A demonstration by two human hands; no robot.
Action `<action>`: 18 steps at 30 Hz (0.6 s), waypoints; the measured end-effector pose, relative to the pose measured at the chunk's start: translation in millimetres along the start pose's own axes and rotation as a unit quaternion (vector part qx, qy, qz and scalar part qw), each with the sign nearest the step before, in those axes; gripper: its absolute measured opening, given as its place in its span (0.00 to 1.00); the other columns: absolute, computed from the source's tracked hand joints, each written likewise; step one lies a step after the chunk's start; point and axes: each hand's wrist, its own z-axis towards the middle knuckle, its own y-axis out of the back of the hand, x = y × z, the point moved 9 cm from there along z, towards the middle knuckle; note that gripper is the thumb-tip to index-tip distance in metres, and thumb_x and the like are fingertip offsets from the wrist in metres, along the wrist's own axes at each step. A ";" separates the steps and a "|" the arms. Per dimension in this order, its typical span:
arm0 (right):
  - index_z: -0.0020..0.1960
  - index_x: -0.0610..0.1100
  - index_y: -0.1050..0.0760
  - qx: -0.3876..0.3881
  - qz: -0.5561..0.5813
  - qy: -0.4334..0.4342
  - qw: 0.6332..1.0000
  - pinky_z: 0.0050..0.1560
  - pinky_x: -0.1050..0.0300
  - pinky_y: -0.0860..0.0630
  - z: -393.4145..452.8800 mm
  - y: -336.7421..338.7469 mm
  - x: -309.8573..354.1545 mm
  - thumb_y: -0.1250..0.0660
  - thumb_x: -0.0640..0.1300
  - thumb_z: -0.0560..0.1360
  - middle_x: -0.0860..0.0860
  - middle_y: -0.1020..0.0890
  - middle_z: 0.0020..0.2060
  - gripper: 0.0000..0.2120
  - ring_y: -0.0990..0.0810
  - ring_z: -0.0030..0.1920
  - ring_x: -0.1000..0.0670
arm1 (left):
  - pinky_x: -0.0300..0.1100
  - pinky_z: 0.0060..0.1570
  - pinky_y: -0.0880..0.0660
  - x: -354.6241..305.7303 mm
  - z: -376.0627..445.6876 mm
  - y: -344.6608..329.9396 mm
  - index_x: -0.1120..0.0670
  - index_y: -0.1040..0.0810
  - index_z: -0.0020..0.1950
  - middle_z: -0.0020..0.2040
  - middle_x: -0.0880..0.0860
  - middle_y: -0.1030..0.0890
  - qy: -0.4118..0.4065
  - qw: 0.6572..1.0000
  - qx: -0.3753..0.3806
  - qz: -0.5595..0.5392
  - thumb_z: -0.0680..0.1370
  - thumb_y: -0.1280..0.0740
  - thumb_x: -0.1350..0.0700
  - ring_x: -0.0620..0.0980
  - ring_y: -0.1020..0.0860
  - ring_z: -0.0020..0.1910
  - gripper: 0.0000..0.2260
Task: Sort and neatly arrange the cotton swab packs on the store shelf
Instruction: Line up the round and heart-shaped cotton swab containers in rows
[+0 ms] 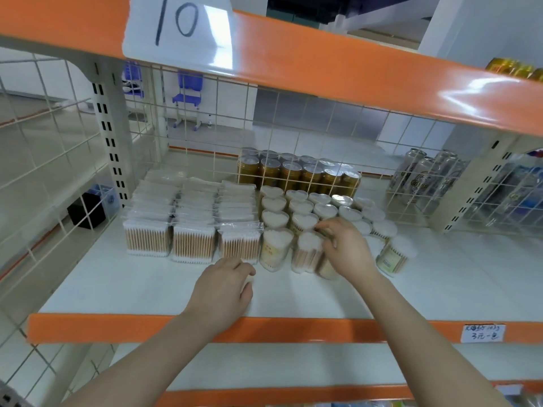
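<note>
Inspecting the shelf [176,289], we find heart-lidded swab jars [304,221] beside flat swab packs [192,243]. Our right hand [346,248] curls round a front jar; our left hand [224,284] cups something pale, unclear. We judge jars light, rigid, slick, tippable: grip the sides.

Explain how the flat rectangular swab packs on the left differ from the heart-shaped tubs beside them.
The rectangular packs are flat, clear bags; the heart-shaped tubs are rigid upright containers. The packs stand in three straight rows, while the tubs' front rows look uneven, one far-right tub tilting. Both hold wooden-stemmed cotton swabs.
</note>
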 end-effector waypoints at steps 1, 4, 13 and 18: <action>0.58 0.40 0.22 -0.002 -0.003 -0.008 1.000 0.47 0.63 0.34 -0.9 4.8 -6.6 0.38 0.31 0.72 0.45 0.22 0.55 0.16 0.25 0.56 0.45 | 0.40 0.32 0.24 -5.2 2.1 1.9 0.51 0.18 0.42 0.38 0.47 0.21 -0.013 1.000 -0.013 0.008 0.68 0.44 0.51 0.48 0.20 0.35 0.15; 0.59 0.39 0.23 0.011 -0.024 -0.026 0.999 0.47 0.61 0.34 -3.1 11.4 -26.5 0.39 0.31 0.72 0.44 0.22 0.57 0.17 0.25 0.57 0.45 | 0.37 0.33 0.25 -24.4 8.8 5.4 0.50 0.18 0.42 0.37 0.46 0.22 -0.035 0.999 -0.020 0.025 0.67 0.45 0.51 0.46 0.22 0.34 0.15; 0.63 0.41 0.26 0.082 -0.033 -0.009 0.996 0.56 0.60 0.33 -8.1 8.5 -57.6 0.39 0.33 0.72 0.46 0.24 0.60 0.20 0.27 0.60 0.47 | 0.40 0.35 0.23 -66.1 37.1 -5.2 0.56 0.18 0.41 0.38 0.51 0.21 -0.044 0.998 -0.028 0.036 0.66 0.37 0.58 0.51 0.22 0.35 0.10; 0.64 0.43 0.26 0.112 -0.031 0.036 0.993 0.58 0.62 0.34 -7.8 11.1 -60.0 0.37 0.36 0.73 0.48 0.24 0.62 0.19 0.27 0.62 0.48 | 0.46 0.41 0.21 -84.3 56.6 -16.6 0.58 0.18 0.45 0.47 0.55 0.19 -0.051 0.995 0.003 0.082 0.68 0.45 0.56 0.56 0.19 0.45 0.18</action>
